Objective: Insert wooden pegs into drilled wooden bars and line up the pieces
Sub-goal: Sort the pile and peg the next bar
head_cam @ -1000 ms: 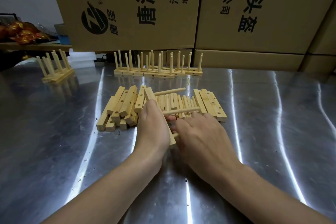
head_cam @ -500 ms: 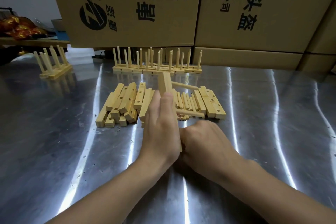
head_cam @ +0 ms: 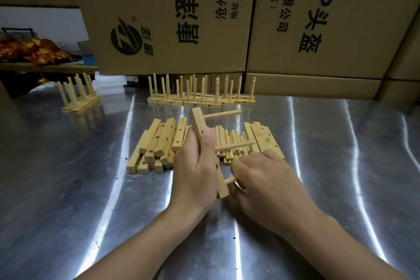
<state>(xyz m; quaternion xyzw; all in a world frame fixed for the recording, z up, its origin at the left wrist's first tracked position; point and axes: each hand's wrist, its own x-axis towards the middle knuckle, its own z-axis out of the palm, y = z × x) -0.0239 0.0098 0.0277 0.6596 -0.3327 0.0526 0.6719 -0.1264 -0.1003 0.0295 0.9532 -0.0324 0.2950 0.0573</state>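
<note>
Head view: nearest, the left hand (head_cam: 195, 170) grips a drilled bar (head_cam: 197, 120) tilted away, two pegs already jutting rightward from it. The right hand (head_cam: 266, 179) pinches a short peg (head_cam: 230, 180) at the bar's near hole (half a second ago this peg was hidden under that hand). Beyond the fingers lie loose pegs (head_cam: 229, 141), with spare bars (head_cam: 156, 143) to their left. Farther off, pegged pieces (head_cam: 200, 98) stand before cardboard boxes (head_cam: 170, 18), contents unseen.

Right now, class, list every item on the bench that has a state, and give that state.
held bar: tilted, gripped by left hand, two pegs seated.
third peg: stuck in the bar's near end, held by right hand.
loose bars: lying piled, holes empty.
loose pegs: lying unused.
finished pieces: lined up, pegs upright.
</note>
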